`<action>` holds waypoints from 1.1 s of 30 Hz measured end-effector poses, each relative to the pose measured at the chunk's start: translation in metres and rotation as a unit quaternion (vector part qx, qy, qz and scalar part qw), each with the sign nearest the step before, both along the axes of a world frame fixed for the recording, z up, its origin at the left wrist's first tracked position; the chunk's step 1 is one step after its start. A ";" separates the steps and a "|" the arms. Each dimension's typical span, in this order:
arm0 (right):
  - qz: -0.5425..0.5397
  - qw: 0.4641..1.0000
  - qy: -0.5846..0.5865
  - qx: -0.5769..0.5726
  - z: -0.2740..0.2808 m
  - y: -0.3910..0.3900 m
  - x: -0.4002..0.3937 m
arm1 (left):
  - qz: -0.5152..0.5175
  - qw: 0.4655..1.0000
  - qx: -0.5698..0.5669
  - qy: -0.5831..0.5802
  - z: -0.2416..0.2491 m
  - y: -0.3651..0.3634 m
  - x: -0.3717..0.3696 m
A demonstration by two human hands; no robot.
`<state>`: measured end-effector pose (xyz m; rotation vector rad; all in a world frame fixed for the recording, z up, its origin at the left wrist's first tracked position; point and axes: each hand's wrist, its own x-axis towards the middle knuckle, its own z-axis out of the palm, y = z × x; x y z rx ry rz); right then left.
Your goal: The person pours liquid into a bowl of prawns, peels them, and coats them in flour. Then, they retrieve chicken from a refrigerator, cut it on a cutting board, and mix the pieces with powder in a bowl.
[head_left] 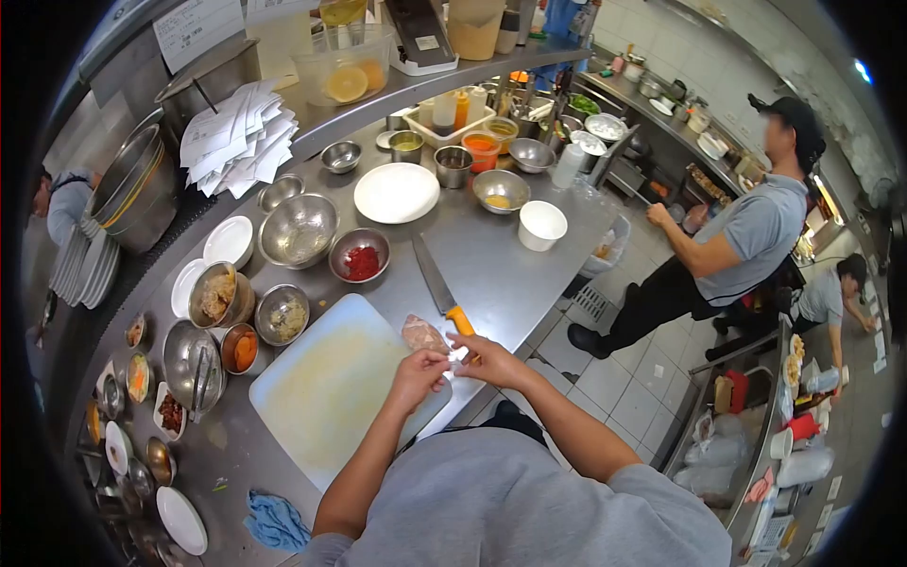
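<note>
My left hand point(417, 380) and my right hand point(489, 362) are close together over the near right corner of the cutting board. Fingers of both are pinched around a small white thing point(458, 357), too small and bright to name. Just beyond them lies a pale pink piece of raw meat point(424, 334), at the board's edge. A knife with an orange handle point(460, 319) rests on the steel table, its blade point(431, 269) pointing away from me. The white cutting board point(326, 383), stained yellowish in the middle, lies to the left of my hands.
A bowl of red paste point(361, 255), a white plate point(397, 193) and a white tub point(542, 226) stand beyond the board. Several steel bowls point(299, 231) crowd the left side. A blue cloth point(277, 521) lies near left. A co-worker point(746, 227) stands at right.
</note>
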<state>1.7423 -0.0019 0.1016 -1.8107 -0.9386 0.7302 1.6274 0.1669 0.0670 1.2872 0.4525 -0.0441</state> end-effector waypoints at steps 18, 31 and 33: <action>-0.399 0.896 0.187 -0.048 -0.136 -0.307 0.444 | 0.249 0.962 0.114 0.013 0.023 0.064 0.168; -0.313 0.895 0.199 -0.249 -0.210 -0.314 0.376 | 0.282 0.906 0.314 0.022 -0.002 0.339 0.346; -0.292 0.860 0.282 -0.309 -0.228 -0.338 0.306 | 0.250 0.899 0.348 0.087 -0.036 0.387 0.381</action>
